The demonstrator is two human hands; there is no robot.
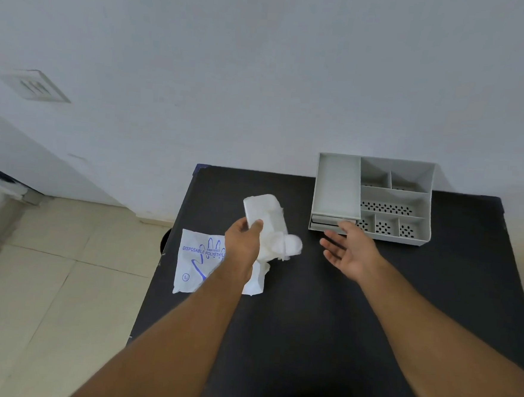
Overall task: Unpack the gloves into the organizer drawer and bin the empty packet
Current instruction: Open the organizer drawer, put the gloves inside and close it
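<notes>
My left hand (pixel 243 243) grips a folded white stack of gloves (pixel 268 220) and holds it above the black table (pixel 308 310). Under my left forearm lies the flat white packet (pixel 194 261), printed in blue with a hand outline and "DISPOSABLE POLYETHYLENE". The grey organizer (pixel 375 197) stands at the table's far right. Its drawer (pixel 330 222) is at the lower left front and looks pushed in. My right hand (pixel 351 251) hovers open, palm up, just in front of that drawer, its fingertips close to the drawer front.
The organizer's top has one long tray and several small perforated compartments. A dark round object (pixel 165 241) shows past the table's left edge, above the beige tiled floor (pixel 47 276). A pale wall (pixel 263 74) rises behind the table.
</notes>
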